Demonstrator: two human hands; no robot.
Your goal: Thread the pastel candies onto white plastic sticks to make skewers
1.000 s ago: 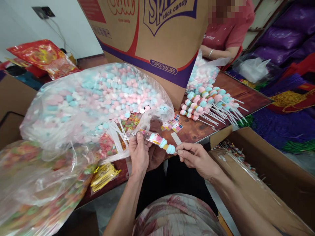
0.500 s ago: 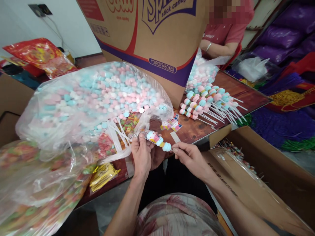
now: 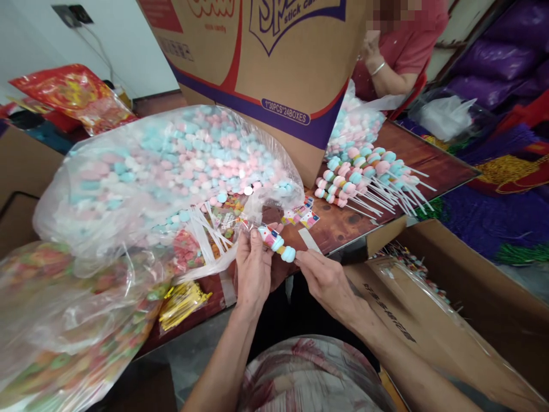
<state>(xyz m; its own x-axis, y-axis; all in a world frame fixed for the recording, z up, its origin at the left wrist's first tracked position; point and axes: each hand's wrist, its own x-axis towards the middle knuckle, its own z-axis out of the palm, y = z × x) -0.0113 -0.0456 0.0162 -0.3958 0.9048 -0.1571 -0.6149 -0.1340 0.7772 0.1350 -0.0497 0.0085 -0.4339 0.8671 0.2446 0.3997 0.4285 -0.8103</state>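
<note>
A marshmallow candy stick [image 3: 286, 253] lies slantwise between my hands, with blue, white and yellowish pieces on it and a colourful printed card at its upper left end. My left hand [image 3: 254, 269] is closed, thumb and fingers pinching a clear plastic wrapper [image 3: 245, 228] around that end. My right hand [image 3: 323, 277] pinches the lower right end, where the stick comes out; the fingers mostly hide the stick. Close behind my left hand are loose white sticks [image 3: 211, 230] and small printed cards [image 3: 306, 216].
A big clear bag of marshmallows [image 3: 180, 154] fills the table's left, before a tall carton [image 3: 274, 74]. Finished candy sticks [image 3: 364, 174] are piled right. Gold twist ties [image 3: 184, 303] lie near the front edge. An open carton [image 3: 433, 320] stands right. A co-worker [image 3: 392, 74] sits beyond.
My right hand and the candy stick's lower end have shifted slightly left, closer to my left hand. My left hand has moved slightly right. The co-worker's hand has risen.
</note>
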